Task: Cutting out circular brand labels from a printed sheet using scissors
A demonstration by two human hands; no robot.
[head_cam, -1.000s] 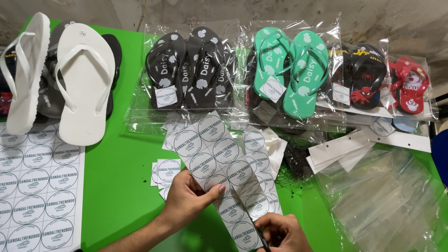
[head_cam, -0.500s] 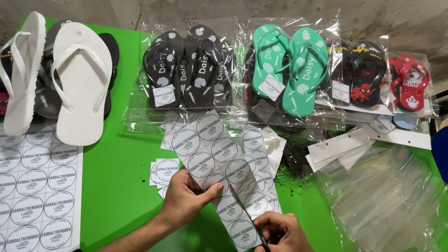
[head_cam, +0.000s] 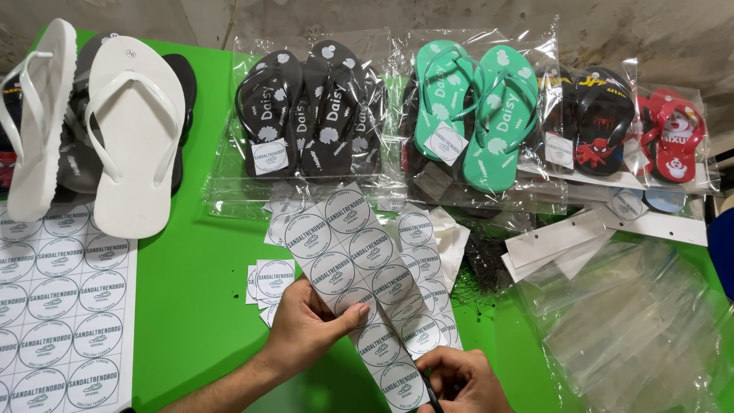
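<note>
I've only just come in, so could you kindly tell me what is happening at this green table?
A person is working on a strip of round paper labels. The left hand holds the strip up by its edge, while the right hand grips dark scissors at its lower end. Small cut label squares lie on the green table, with a full label sheet to the left and bagged flip-flops lined along the back.

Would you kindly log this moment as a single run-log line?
left hand: holds sticker strip | right hand: scissors at the strip's lower end | table: green
</note>
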